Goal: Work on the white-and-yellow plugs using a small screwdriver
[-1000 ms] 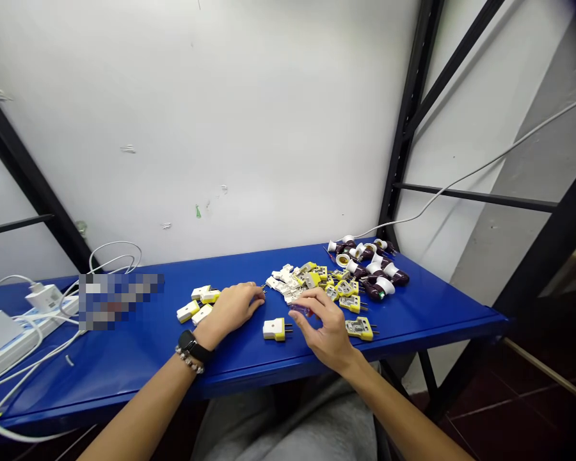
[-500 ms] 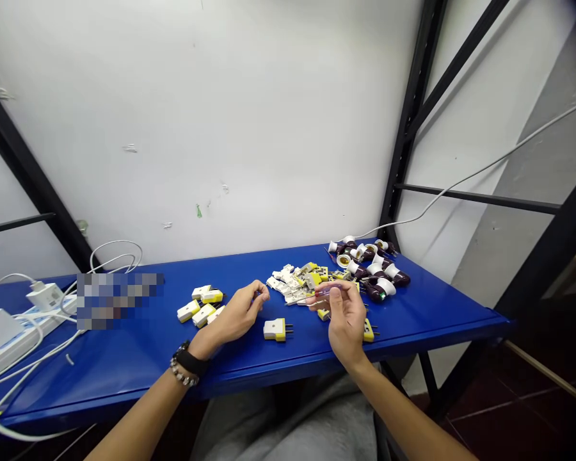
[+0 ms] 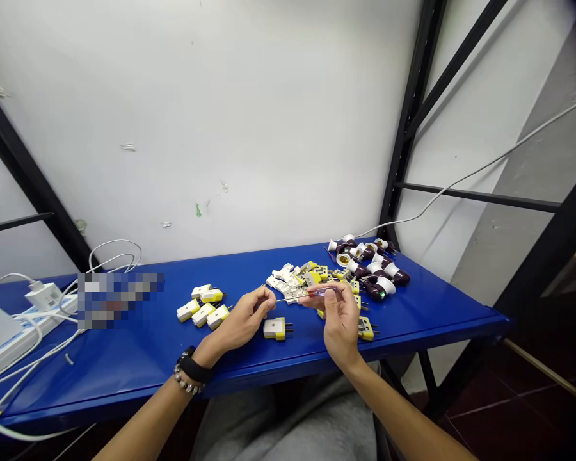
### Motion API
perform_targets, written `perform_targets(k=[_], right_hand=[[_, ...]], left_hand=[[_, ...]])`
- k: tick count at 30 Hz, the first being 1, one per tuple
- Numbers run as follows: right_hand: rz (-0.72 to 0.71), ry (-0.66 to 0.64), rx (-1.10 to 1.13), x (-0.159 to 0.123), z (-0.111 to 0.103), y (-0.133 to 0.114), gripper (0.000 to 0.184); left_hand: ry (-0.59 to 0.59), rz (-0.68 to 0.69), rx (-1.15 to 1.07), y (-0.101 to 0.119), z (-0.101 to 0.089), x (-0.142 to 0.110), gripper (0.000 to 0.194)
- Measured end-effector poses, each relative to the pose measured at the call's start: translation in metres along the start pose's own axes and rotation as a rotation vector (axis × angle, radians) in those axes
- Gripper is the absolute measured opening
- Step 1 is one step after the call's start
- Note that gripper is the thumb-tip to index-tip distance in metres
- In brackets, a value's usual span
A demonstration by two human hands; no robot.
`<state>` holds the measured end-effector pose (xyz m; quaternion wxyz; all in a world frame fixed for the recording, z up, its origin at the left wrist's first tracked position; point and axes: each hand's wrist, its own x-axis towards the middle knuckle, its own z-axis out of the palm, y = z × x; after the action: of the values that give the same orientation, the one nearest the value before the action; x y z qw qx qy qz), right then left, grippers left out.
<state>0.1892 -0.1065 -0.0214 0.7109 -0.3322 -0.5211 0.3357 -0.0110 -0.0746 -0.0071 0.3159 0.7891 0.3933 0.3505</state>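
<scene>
My right hand (image 3: 340,319) is closed around a screwdriver (image 3: 319,291) with a clear reddish-purple handle. Its thin shaft points left, and the tip meets the fingertips of my left hand (image 3: 244,320). Thumb and fingers of that hand are pinched together; anything small between them is too tiny to make out. Just below, between both hands, a white and yellow two-pin plug (image 3: 274,328) lies on the blue table (image 3: 148,358). Behind the screwdriver spreads a heap of loose white covers (image 3: 283,276) and yellow plug halves (image 3: 312,278). An open yellow plug half (image 3: 365,328) lies right of my right hand.
Several white and yellow plugs (image 3: 203,314) lie grouped left of my left hand. Dark purple and white lamp holders (image 3: 384,275) are piled at the back right. A power strip (image 3: 9,349) with white cables occupies the left end. Black metal posts (image 3: 403,147) frame the table.
My right hand has moved left with the screwdriver, bringing its tip to my left fingertips. My left hand has shifted slightly right and stays pinched.
</scene>
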Motion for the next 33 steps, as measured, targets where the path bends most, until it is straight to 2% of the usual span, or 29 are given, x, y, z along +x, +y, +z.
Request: perform_targets(k=[5, 14, 21, 24, 28, 30, 33], right_hand=[[-0.003, 0.013, -0.014, 0.000, 0.001, 0.000, 0.032], [-0.084, -0.014, 0.027, 0.002, 0.001, -0.003, 0.021], [-0.054, 0.027, 0.078, -0.001, 0.008, -0.004, 0.023], [-0.052, 0.014, 0.093, 0.000, 0.010, -0.006, 0.022], [-0.045, -0.049, 0.069, 0.007, 0.009, -0.009, 0.022], [-0.019, -0.121, 0.027, 0.012, 0.009, -0.011, 0.022], [0.016, -0.247, -0.030, 0.019, 0.011, -0.013, 0.022]], left_hand=[[0.006, 0.013, -0.025, -0.003, 0.001, 0.000, 0.030], [0.087, 0.046, 0.047, -0.005, 0.003, -0.003, 0.025], [0.120, -0.021, -0.256, -0.010, 0.004, -0.003, 0.025], [0.184, 0.018, -0.286, -0.010, 0.001, -0.003, 0.024], [0.218, 0.054, -0.138, -0.007, -0.006, -0.006, 0.017], [0.181, 0.045, -0.047, -0.005, -0.008, -0.008, 0.010], [0.086, 0.047, 0.033, -0.004, -0.009, -0.012, 0.011]])
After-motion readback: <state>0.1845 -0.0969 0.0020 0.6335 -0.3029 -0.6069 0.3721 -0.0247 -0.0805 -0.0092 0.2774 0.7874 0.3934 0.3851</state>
